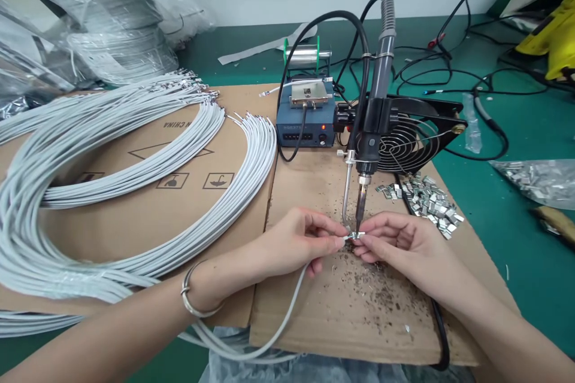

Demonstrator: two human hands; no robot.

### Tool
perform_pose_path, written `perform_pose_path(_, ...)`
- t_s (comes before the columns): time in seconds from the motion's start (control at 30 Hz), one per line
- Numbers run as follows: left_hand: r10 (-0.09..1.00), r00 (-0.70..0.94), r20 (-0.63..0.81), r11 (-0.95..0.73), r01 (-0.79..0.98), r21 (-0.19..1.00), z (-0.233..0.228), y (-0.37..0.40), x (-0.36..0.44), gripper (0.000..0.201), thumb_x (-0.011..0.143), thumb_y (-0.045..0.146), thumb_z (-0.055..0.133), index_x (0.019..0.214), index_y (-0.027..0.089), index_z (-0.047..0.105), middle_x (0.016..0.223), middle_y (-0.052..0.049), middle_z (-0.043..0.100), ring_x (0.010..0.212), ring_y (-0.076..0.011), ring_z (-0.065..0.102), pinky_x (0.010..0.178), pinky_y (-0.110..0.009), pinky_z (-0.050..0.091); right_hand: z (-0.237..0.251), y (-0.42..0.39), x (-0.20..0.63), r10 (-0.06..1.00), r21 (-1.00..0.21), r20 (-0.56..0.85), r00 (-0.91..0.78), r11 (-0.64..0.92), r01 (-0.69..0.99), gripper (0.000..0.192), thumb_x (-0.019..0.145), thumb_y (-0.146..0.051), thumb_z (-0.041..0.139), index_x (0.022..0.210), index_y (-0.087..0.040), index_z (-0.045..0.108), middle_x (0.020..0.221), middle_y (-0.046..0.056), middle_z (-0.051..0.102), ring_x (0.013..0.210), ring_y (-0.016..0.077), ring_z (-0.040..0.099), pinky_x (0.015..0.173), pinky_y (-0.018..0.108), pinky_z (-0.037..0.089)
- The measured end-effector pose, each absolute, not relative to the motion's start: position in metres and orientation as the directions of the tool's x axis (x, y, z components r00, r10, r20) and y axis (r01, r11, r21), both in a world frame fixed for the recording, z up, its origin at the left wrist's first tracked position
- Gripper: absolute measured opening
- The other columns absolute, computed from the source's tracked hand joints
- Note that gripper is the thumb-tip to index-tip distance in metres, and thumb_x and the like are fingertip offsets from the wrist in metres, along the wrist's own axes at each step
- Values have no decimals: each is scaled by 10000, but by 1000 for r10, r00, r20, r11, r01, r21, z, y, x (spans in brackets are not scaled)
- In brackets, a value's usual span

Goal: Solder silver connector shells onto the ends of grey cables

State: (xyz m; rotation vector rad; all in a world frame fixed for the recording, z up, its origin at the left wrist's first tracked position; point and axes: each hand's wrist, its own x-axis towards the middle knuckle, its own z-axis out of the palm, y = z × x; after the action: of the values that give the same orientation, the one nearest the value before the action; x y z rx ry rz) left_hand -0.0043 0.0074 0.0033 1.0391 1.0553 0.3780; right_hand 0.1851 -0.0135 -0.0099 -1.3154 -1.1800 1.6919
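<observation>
STEP: soldering, as I judged it | your left hand (300,241) pinched the grey wire (287,317) end | your right hand (398,243) pinched the small metal terminal (356,235) | both met under the soldering iron tip (359,215) on the cardboard (314,191) | NEXT: likely needed a steady hold at the tip.

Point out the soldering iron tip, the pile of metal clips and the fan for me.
soldering iron tip (359,215): head view, on the lower barrel.
pile of metal clips (426,200): head view, middle of the heap.
fan (406,143): head view, on the wire grille.
</observation>
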Motion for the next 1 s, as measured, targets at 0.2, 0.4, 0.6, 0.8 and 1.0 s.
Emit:
perform_pose_path(0.2,693,500,-520,488,207,848,4,7,-5,155,725,248,645,798,113,661,468,48,525,360,-65,471,364,-173,363,-11,-14,186,912,-946,-320,-257,-323,32,132,703,-268,715,760,-161,662,661,52,717,623,150,689,591,207,583)
perform_pose_path(0.4,686,517,-512,488,195,851,4,7,-6,152,740,239,625,813,108,647,452,56,510,363,-61,458,369,-167,368,-10,-14,184,923,-955,-293,-248,-294,34,116,704,-265,715,750,-165,676,655,52,716,613,152,688,579,214,588)
perform_pose_path(0.6,684,521,-511,491,189,850,7,6,-5,139,752,231,614,805,104,634,440,66,494,348,-48,444,357,-153,344,-13,-15,185,937,-964,-264,-228,-263,37,116,714,-272,704,761,-169,682,655,55,713,590,155,684,554,225,594)
perform_pose_path(0.8,686,518,-512,520,144,842,7,6,-5,126,744,226,624,799,113,623,427,69,497,341,-50,439,353,-154,351,-10,-15,184,934,-957,-289,-211,-285,49,114,695,-269,720,737,-168,690,641,53,711,563,153,676,532,228,591)
perform_pose_path(1.0,680,512,-525,528,155,835,9,7,-5,116,750,208,609,809,110,628,413,68,509,335,-44,428,356,-147,321,-7,-13,181,931,-951,-304,-203,-308,15,65,679,-229,729,703,-179,696,626,28,715,527,113,660,505,165,563)
